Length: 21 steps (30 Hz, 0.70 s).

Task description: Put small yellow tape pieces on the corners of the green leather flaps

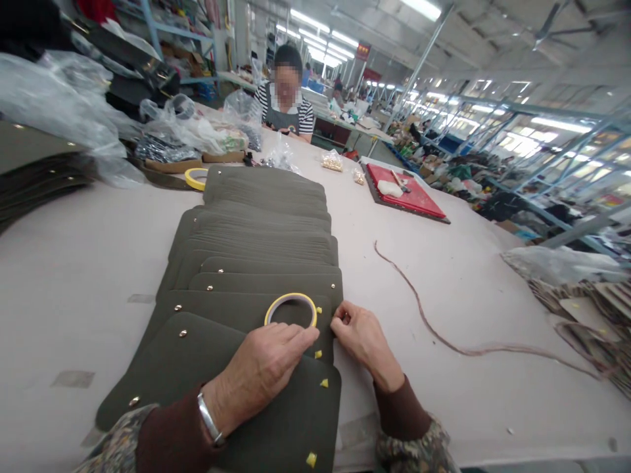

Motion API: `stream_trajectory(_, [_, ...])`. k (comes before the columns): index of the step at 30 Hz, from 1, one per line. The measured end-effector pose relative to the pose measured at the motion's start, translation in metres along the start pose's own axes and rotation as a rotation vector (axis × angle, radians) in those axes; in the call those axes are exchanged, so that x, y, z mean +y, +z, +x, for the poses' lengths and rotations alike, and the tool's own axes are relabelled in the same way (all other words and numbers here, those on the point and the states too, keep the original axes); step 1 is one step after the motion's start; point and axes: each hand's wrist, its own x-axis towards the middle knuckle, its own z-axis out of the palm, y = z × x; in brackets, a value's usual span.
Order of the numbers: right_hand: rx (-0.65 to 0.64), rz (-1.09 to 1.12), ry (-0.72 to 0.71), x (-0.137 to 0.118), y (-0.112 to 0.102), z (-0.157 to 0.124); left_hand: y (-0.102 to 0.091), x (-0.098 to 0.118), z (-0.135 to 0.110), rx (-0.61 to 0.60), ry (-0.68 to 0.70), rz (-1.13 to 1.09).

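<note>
Far-left stack: dark flat pieces (34,167) were piled on the counter (79,282), partly covered by clear plastic (64,95).
Spare roll: a second yellow roll (193,184) was laid just beside the panels' far left corner.
Panels: dark green panels (261,279) were spread in an overlapping row across the middle of the counter, with metal studs (183,333) set near their corners.
Left hand: the roll of yellow tape (290,297) was grasped by the left hand (263,368) above the nearer panels.
Tape bits: small yellow pieces (324,383) were stuck along the panels' right side.
Right hand: the fingers of the right hand (362,335) were curled at the panels' right edge; whether anything was pinched could not be told.
Red slab: a brush-like tool (401,182) was rested on the red slab (419,197).
Cord: a thin brown cord (421,309) was strung loosely toward the brown pile (591,312).
</note>
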Motion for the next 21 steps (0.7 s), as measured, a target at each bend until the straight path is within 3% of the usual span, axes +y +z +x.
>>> stream_trajectory(3, [0.116, 0.189, -0.110, -0.003, -0.006, -0.011, -0.006, 0.002, 0.001, 0.109, -0.052, -0.057])
stream_trajectory(6, [0.209, 0.404, -0.340, -0.014, -0.012, -0.031, -0.010, 0.007, 0.004, 0.153, -0.097, -0.048])
stream_trajectory(9, [0.193, 0.425, -0.607, -0.026, -0.016, -0.045, -0.011, 0.011, 0.006, 0.163, -0.075, -0.019])
stream_trajectory(11, [0.205, 0.374, -0.702, -0.031, -0.014, -0.048, -0.010, 0.014, 0.007, 0.165, -0.060, 0.010])
stream_trajectory(16, [0.288, 0.249, -0.747, -0.031, -0.003, -0.046, -0.012, 0.017, 0.007, 0.105, -0.044, 0.012])
stream_trajectory(21, [0.399, 0.186, -0.743, -0.031, 0.005, -0.043, -0.018, 0.013, 0.012, -0.033, -0.154, -0.003])
